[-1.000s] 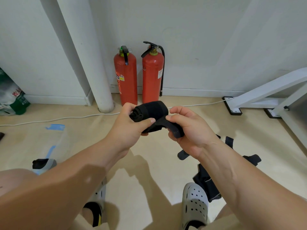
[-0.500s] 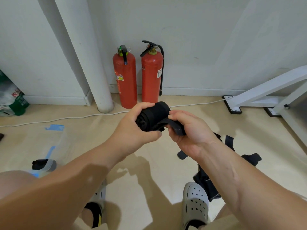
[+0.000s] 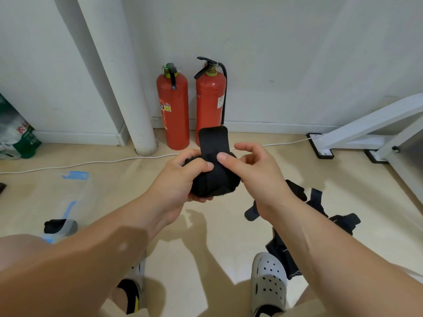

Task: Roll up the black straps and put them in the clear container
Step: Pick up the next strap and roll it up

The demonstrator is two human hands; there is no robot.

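your left hand (image 3: pixel 180 179) has its grip closed round the rolled strap (image 3: pixel 217 183), fingers under it and thumb over the top, holding it in the air in front of you, above the floor (image 3: pixel 206 236). the roll's long axis runs left to right between your hands, and its fuzzy end face points toward your right wrist. the free end (image 3: pixel 213 140) stands up off the top of the roll, its rounded tip pointing up and away from you, toward the two red fire extinguishers (image 3: pixel 174 110) at the wall. your right hand (image 3: pixel 258 172) presses its thumb flat on the free end where it leaves the roll, with the fingers curled beyond. whether those fingers touch the far side, you cannot tell.

your left palm hides the roll's left end. the clear container (image 3: pixel 80 191) sits on the floor to your left, hard to trace apart from its blue clips; a black roll (image 3: pixel 56 225) shows through its near wall, partly cut off by your left forearm. the loose straps (image 3: pixel 320 202) lie on the floor to your right, tangled and half covered by your right forearm, so you cannot count them.
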